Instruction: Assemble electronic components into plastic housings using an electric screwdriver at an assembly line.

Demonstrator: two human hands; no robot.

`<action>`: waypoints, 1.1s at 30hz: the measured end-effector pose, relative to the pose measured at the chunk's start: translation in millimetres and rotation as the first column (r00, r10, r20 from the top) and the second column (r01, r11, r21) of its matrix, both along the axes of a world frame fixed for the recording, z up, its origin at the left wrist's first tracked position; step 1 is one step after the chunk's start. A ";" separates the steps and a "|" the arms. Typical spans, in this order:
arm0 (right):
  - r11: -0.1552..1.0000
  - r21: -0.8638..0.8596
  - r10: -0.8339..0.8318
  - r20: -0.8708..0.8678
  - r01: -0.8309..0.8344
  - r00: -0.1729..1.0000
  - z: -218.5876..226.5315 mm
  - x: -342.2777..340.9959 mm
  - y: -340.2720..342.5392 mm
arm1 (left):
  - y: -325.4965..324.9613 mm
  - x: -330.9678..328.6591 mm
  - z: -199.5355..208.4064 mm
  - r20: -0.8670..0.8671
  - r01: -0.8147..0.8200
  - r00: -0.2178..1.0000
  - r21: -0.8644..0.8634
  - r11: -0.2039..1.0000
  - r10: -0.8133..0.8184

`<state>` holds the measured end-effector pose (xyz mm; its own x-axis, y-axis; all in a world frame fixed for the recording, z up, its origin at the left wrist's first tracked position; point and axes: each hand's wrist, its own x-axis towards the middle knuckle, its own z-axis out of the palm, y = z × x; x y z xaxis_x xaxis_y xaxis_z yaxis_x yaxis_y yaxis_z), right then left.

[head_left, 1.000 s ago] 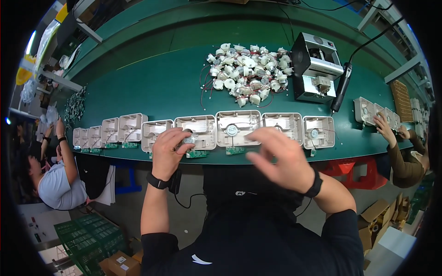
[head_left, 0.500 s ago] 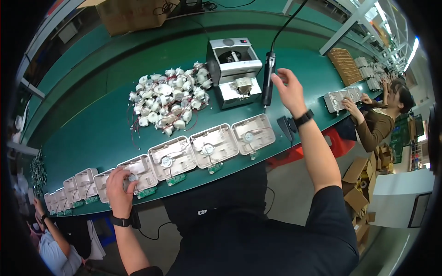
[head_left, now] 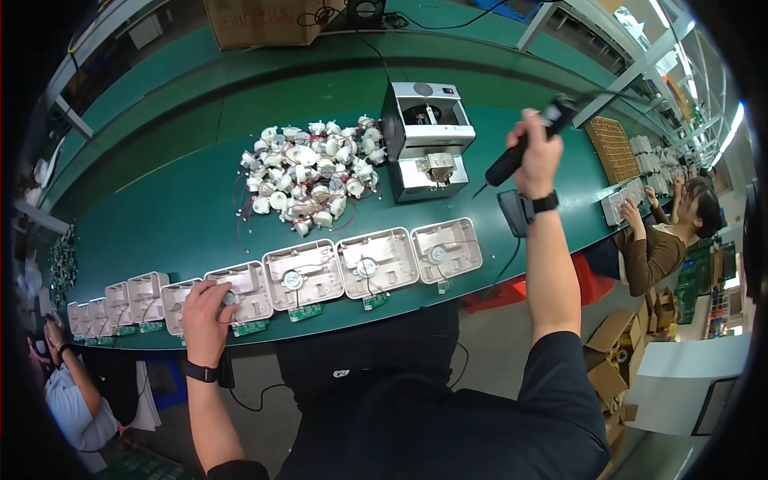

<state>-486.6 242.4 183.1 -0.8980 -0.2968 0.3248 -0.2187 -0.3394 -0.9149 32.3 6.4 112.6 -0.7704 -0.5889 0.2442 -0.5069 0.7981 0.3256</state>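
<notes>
My right hand (head_left: 539, 157) is wrapped round a black electric screwdriver (head_left: 506, 166), raised above the bench. Its thin bit points down and to the left. My left hand (head_left: 205, 318) reaches over the front edge of a white plastic housing (head_left: 254, 282). Its fingers are closed about a small round silver part (head_left: 230, 299) inside that housing, partly hidden by them. To the right stand more open housings in a row, among them a middle one (head_left: 322, 257) and an end one (head_left: 465, 233). Each has a round silver part and a green circuit board (head_left: 306, 312) on wires at its front.
Behind the row lies a heap of small white-capped parts with wires (head_left: 308, 172). A silver-and-black screw feeder machine (head_left: 428, 144) stands beside it. A dark holder (head_left: 512, 214) sits at the bench's front edge. Co-workers sit at the far right (head_left: 660, 248) and far left (head_left: 80, 400).
My right hand has taken hold of the screwdriver, which hung upright beside the machine, and tilted it over to the right. My left hand stays at the same housing. The view has shifted slightly.
</notes>
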 end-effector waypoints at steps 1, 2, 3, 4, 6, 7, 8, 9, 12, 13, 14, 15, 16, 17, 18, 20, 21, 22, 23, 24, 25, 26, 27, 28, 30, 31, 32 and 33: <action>0.994 -0.105 0.005 -0.024 -0.008 1.000 23.0 20.3 0.5 | -1.1 -0.2 -0.9 -0.006 -0.004 1.000 0.018 1.000 0.004; 0.996 -0.094 -0.004 -0.025 0.002 1.000 40.5 35.1 1.0 | -1.4 -1.9 0.4 -0.007 0.006 1.000 0.029 1.000 -0.006; 0.985 -0.152 0.075 -0.070 -0.085 0.995 53.4 49.6 -0.8 | -1.6 -2.3 0.9 -0.011 0.006 1.000 0.017 1.000 -0.005; 0.962 -0.208 0.156 -0.116 -0.177 0.981 58.4 61.3 -6.1 | -1.4 -0.9 1.5 -0.011 0.001 1.000 0.003 1.000 -0.001; 0.974 -0.140 0.151 -0.180 -0.177 0.972 60.4 76.8 -26.4 | -0.8 -2.2 0.4 -0.010 0.008 1.000 -0.011 1.000 -0.008; 0.979 -0.079 0.165 -0.246 -0.189 0.955 59.2 80.0 -36.4 | 0.0 -0.9 -0.8 -0.014 0.001 1.000 -0.004 1.000 -0.001; 0.979 -0.080 0.162 -0.245 -0.186 0.956 56.1 78.1 -42.0 | -0.1 -1.0 0.0 -0.020 -0.005 1.000 -0.001 1.000 0.005; 0.984 -0.043 0.155 -0.251 -0.171 0.955 49.5 74.4 -47.6 | 0.0 -0.3 1.1 -0.025 -0.012 1.000 0.002 1.000 0.012; 0.989 0.039 0.151 -0.269 -0.146 0.951 41.1 69.0 -54.5 | 0.7 -2.9 -1.6 -0.019 -0.010 1.000 0.018 1.000 0.010; 0.987 0.051 0.161 -0.240 -0.154 0.957 39.4 67.8 -52.5 | 0.6 -3.6 -2.5 -0.015 -0.006 1.000 0.027 1.000 0.006; 0.985 0.065 0.169 -0.210 -0.159 0.963 38.6 67.6 -49.7 | 0.3 -4.3 -3.1 -0.014 -0.002 1.000 0.030 1.000 0.003; 0.983 0.078 0.180 -0.175 -0.169 0.968 35.8 68.6 -47.7 | 0.4 -2.6 -3.9 -0.010 -0.007 1.000 0.023 1.000 0.008; 0.982 0.083 0.179 -0.168 -0.167 0.969 35.1 73.8 -41.8 | -0.1 -1.6 -4.8 -0.005 -0.010 1.000 0.017 1.000 0.010; 0.980 0.053 0.198 -0.140 -0.192 0.970 37.9 85.9 -32.6 | 0.0 0.3 -7.7 -0.002 -0.015 1.000 0.016 1.000 0.015; 0.977 0.023 0.214 -0.108 -0.213 0.971 40.7 99.9 -19.1 | 0.8 1.9 -8.6 0.005 -0.013 1.000 0.029 0.999 0.013; 0.975 0.004 0.224 -0.065 -0.224 0.972 36.1 117.9 5.5 | -2.3 2.5 -6.8 0.011 -0.008 1.000 0.021 1.000 0.007; 0.974 0.011 0.226 -0.079 -0.226 0.971 32.7 125.4 18.1 | -2.0 2.8 -5.8 0.014 -0.003 1.000 0.015 1.000 0.002; 0.975 0.014 0.221 -0.096 -0.221 0.971 28.9 130.5 28.5 | -3.0 1.3 -5.3 0.020 0.011 1.000 0.023 1.000 -0.011; 0.976 0.016 0.217 -0.114 -0.217 0.969 25.2 132.8 35.8 | -2.9 0.6 -4.9 0.027 0.002 1.000 0.022 1.000 -0.002; 0.978 0.021 0.207 -0.107 -0.206 0.972 19.1 133.8 39.5 | -2.1 0.3 -4.8 0.033 -0.009 0.999 0.020 1.000 0.008; 0.981 0.014 0.193 -0.105 -0.193 0.976 11.2 135.7 41.1 | -1.8 -0.5 -4.4 0.038 -0.019 0.999 0.015 1.000 0.018; 0.983 0.007 0.181 -0.104 -0.181 0.978 3.0 137.9 41.9 | -1.4 -1.1 -4.5 0.041 -0.008 0.999 0.018 1.000 0.008; 0.985 -0.002 0.172 -0.103 -0.173 0.980 -3.4 139.5 41.9 | -1.6 -0.7 -4.8 0.045 -0.010 0.999 0.020 1.000 0.009; 0.986 -0.002 0.167 -0.101 -0.168 0.981 -7.5 140.9 42.4 | -1.5 -0.3 -4.9 0.049 -0.012 0.999 0.022 1.000 0.011; 0.983 -0.004 0.181 -0.123 -0.183 0.976 -13.5 143.6 41.9 | -0.9 -0.5 -4.6 0.054 -0.017 0.998 0.021 1.000 0.016; 0.981 -0.005 0.190 -0.134 -0.193 0.973 -15.2 144.4 41.7 | -0.5 -0.7 -4.5 0.055 -0.019 0.998 0.032 0.999 0.018; 0.981 -0.007 0.192 -0.133 -0.195 0.972 -16.3 144.9 41.5 | -0.1 -0.6 -4.5 0.055 -0.023 0.998 0.043 0.999 0.021; 0.980 0.005 0.196 -0.122 -0.197 0.973 -17.3 145.3 40.9 | 0.1 0.1 -4.4 0.055 -0.027 0.998 0.054 0.998 0.024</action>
<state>-341.3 283.3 165.9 -0.7761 -0.4607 0.4306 -0.2565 -0.3932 -0.8829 32.4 6.6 108.2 -0.7659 -0.6202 0.1697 -0.5452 0.7662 0.3401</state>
